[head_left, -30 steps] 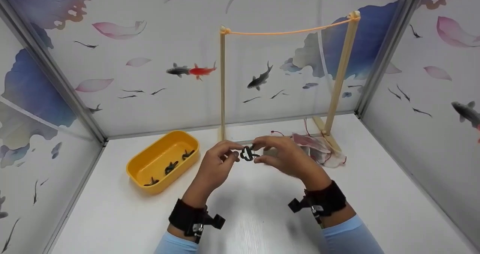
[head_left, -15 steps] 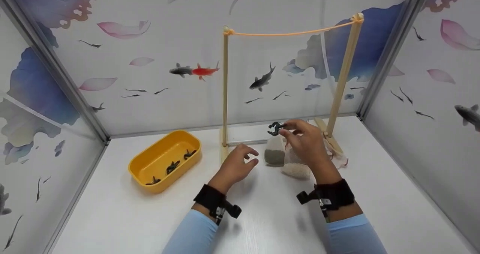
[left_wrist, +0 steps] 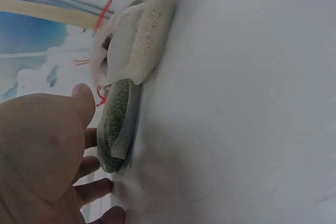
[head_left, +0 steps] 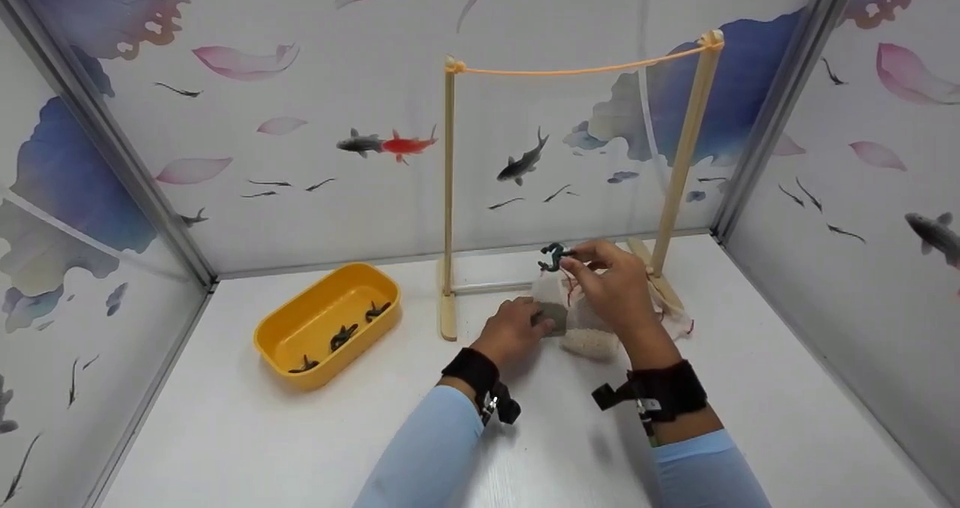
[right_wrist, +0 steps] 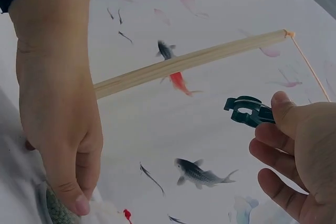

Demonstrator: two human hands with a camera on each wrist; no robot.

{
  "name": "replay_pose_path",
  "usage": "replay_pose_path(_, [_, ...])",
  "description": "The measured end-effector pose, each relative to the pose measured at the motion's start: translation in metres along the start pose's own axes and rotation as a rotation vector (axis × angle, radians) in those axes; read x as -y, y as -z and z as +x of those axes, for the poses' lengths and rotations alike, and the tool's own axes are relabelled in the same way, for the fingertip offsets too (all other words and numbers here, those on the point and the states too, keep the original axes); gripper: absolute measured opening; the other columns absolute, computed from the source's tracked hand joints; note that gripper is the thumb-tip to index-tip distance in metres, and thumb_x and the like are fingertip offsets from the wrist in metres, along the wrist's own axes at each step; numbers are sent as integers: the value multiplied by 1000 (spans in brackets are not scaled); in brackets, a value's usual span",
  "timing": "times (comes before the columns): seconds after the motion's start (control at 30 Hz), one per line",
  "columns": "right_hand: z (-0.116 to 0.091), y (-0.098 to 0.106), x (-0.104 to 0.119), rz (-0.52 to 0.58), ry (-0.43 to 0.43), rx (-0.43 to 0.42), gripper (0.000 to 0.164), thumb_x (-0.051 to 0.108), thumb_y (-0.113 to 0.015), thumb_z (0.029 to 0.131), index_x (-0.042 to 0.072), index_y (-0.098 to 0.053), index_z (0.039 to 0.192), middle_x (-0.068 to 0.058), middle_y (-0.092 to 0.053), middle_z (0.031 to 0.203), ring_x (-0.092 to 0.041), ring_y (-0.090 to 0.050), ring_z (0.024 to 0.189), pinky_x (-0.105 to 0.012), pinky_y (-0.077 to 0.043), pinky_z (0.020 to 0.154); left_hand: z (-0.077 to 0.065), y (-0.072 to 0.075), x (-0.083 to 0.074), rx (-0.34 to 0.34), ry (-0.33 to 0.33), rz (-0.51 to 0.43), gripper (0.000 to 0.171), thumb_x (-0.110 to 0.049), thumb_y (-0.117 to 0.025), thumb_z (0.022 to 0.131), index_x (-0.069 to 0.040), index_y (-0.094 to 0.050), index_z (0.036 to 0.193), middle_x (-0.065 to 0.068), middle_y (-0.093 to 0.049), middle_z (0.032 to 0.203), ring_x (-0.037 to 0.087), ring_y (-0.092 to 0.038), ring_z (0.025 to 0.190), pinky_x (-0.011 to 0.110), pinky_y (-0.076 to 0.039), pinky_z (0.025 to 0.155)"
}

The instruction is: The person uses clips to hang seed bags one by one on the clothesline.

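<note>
Three dark clips [head_left: 343,336] lie spaced along the yellow bin [head_left: 304,328], far left on the white table [head_left: 225,433]. Next over: left wooden post [head_left: 449,185], upright on its flat foot, with an orange cord [head_left: 555,72] tied at its top and sagging slightly across to the right post. Metal bar [head_left: 491,289] links the two low down.

Left hand [head_left: 510,332] is low, palm toward the green-filled mesh bag [left_wrist: 122,121], fingers spread and slightly bent. Fingertips right up against the bag; can't tell if they touch it. No pinch visible.

Held clip [head_left: 553,257], dark green, is in the air above the bags, ring-shaped end pointing left. Bag with pale beads [head_left: 590,343] sits beside the green one, on its right.

Right hand [head_left: 619,287] has the clip's tail in a narrow thumb-and-forefinger pinch, other fingers loosely bent. Past it: more mesh with red drawstrings [head_left: 680,322] around the foot of the right wooden post [head_left: 686,148].
</note>
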State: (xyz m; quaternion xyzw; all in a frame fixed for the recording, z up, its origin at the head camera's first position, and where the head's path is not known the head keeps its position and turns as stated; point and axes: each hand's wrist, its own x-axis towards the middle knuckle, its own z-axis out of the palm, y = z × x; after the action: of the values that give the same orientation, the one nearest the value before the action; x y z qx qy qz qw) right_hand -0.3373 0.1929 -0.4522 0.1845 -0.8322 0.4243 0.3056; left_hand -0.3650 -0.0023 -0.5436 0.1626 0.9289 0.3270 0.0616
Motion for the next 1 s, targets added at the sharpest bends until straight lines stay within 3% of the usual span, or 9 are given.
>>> replay_pose_path(0.1, [0,0,1,-1,-5,2,19,19,-89,98,6,-82,109,-7,-87,103,-27,-82,97,-49,-68,88,1,-2,2,-79,53,-66,35,-37,-73,112,-3,-81,110,7,-76,115,22,-70,106,38,-59,91])
replay_pose_path(0.23, [0,0,0,-21,19,2,21,21,-90,98,5,-82,110,-8,-88,103,-28,-83,95,-49,-68,87,3,1,7,-239,120,-179,35,-26,-83,105,-8,-77,75,-5,-65,76,12,-56,72,27,-44,66])
replay_pose_path(0.37, [0,-1,1,-35,37,4,24,21,-90,98,3,-82,111,-10,-88,104,-29,-83,93,-49,-68,86,13,2,23,-326,153,-249,12,-12,-85,96,-2,-79,99,2,-77,87,14,-68,79,29,-56,71])
replay_pose_path(0.47, [0,0,2,-30,35,7,23,20,-90,98,3,-82,111,-11,-88,104,-30,-84,94,-50,-68,87,31,-6,50,-307,176,-302,40,-9,-80,91,3,-71,128,9,-79,103,19,-71,91,33,-60,81])
replay_pose_path(0.57, [0,0,2,-22,27,9,22,20,-90,98,3,-82,111,-11,-87,104,-30,-84,94,-50,-69,87,48,-15,75,-236,188,-348,34,-13,-72,95,3,-72,125,9,-76,104,19,-69,92,33,-59,78])
replay_pose_path(0.67, [0,0,2,-18,20,9,22,19,-90,98,3,-82,111,-11,-87,104,-31,-84,95,-50,-69,88,40,-4,68,-170,208,-426,27,-19,-64,102,1,-77,116,10,-75,108,21,-69,92,36,-61,77])
replay_pose_path(0.77, [0,0,2,-11,17,11,23,20,-91,97,3,-82,111,-11,-87,105,-32,-84,96,-50,-69,89,17,17,41,-165,243,-486,34,-26,-64,110,0,-76,128,15,-75,120,25,-71,104,40,-63,88])
replay_pose_path(0.87, [0,1,3,-1,9,16,23,20,-90,98,3,-82,111,-12,-87,105,-32,-84,97,-51,-69,90,-2,35,18,-231,235,-495,35,-26,-68,112,1,-75,133,16,-75,128,24,-70,111,41,-61,97])
replay_pose_path(1.0, [2,2,2,-4,-23,23,22,21,-89,99,4,-83,111,-11,-87,106,-32,-83,98,-53,-68,91,-9,51,4,-359,186,-460,17,-21,-72,110,-5,-78,112,11,-76,112,20,-68,97,33,-58,81])
